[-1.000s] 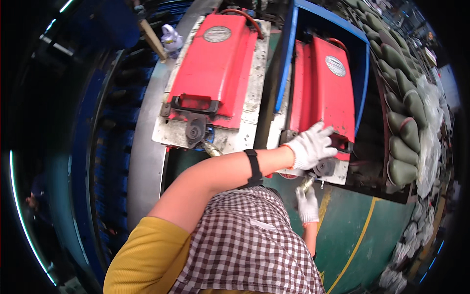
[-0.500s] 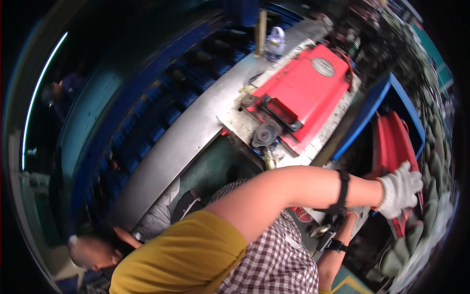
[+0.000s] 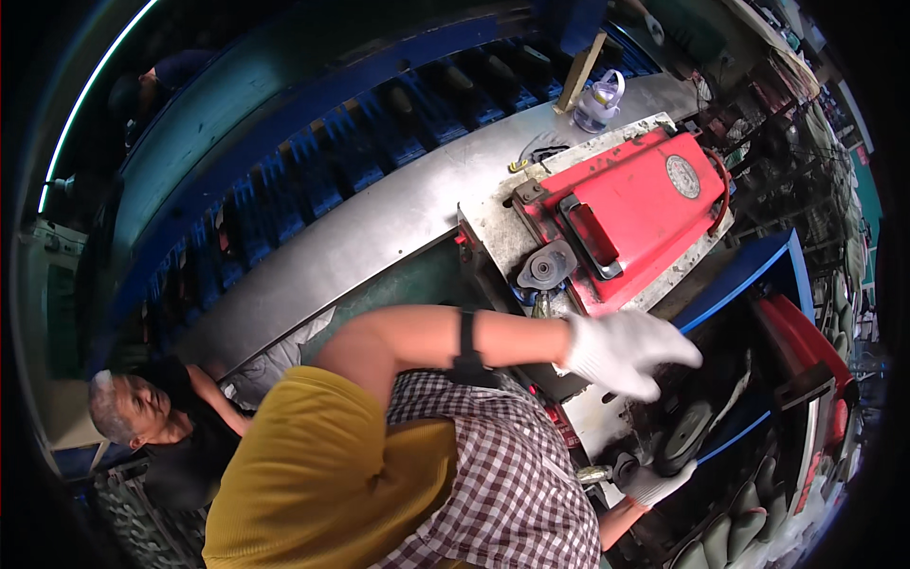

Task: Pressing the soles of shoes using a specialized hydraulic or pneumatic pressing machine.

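My left hand (image 3: 626,356), in a white knit glove, is raised over the bench, blurred by motion. Its fingers are stretched out with the thumb apart, and it looks empty. Lower right, my right hand (image 3: 662,484), also gloved, is at the end of a dark shoe (image 3: 687,436) with its sole showing. Its fingers appear to be closed around that end, partly hidden by the shoe. Beyond the shoe is a red machine cover (image 3: 806,337) beside a blue frame (image 3: 749,280). Another red cover (image 3: 635,213) with an oval plate and dark handle lies ahead of my left hand.
A metal ledge (image 3: 360,232) runs along blue racks (image 3: 332,152) at left. A clear bottle (image 3: 599,102) stands there by a wooden post (image 3: 580,71). Several green shoes (image 3: 735,526) are stacked lower right. Another person (image 3: 142,417) is at lower left.
My left hand has left the red cover at right and swung back left. The dark shoe by my right hand now shows. The whole view has shifted.
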